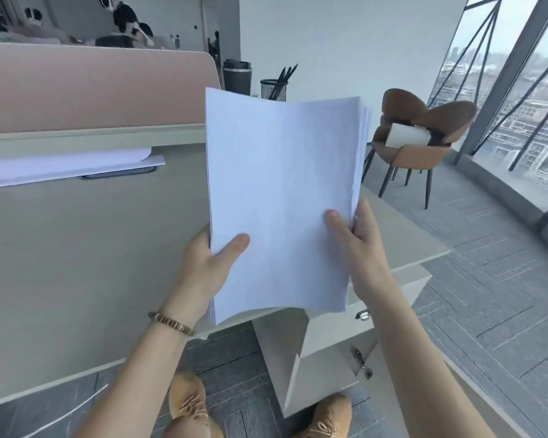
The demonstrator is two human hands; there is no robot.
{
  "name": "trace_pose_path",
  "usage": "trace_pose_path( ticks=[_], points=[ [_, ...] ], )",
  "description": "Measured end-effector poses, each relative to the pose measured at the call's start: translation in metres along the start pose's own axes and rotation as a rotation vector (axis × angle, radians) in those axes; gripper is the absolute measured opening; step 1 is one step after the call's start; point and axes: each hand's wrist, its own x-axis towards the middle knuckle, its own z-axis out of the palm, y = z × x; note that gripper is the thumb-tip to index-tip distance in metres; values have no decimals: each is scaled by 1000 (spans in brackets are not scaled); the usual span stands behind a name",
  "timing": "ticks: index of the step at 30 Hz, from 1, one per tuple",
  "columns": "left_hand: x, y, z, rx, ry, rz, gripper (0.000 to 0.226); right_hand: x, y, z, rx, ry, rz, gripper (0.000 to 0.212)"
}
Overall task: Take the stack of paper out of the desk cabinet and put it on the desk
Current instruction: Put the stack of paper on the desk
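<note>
A thick stack of white paper (282, 191) is held up in the air above the beige desk (76, 248), at the middle of the view. My left hand (206, 267) grips its lower left edge, thumb on top. My right hand (358, 245) grips its lower right edge, thumb on the top sheet. The sheets fan slightly at the right side. Below the stack stands the white desk cabinet (323, 352), with keys (361, 363) hanging from its lock.
More white paper lies on a tablet-like slab (73, 167) at the desk's back left, before a pink divider (92, 86). A dark tumbler (237, 74) and a mesh pen cup (274, 89) stand behind. A brown chair (421, 137) sits by the windows at right.
</note>
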Motion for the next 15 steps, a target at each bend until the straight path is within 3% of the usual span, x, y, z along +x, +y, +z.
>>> trace_pose_path(
  ticks=[4, 6, 8, 11, 15],
  points=[
    [32, 2, 6, 52, 102, 96, 15, 33, -4, 10, 21, -17, -132, 12],
    [40, 1, 10, 44, 115, 101, 16, 43, 0, 15, 59, -35, -146, 22],
    [45, -6, 13, 47, 124, 71, 16, 51, 7, 18, 90, -56, -124, 25],
    [48, -21, 18, 19, 147, -30, 9, 57, 24, 24, 132, -89, -58, 9],
    [51, -23, 23, -52, 157, -76, 17, 68, 34, 30, 154, -95, -29, 14]
  ],
)
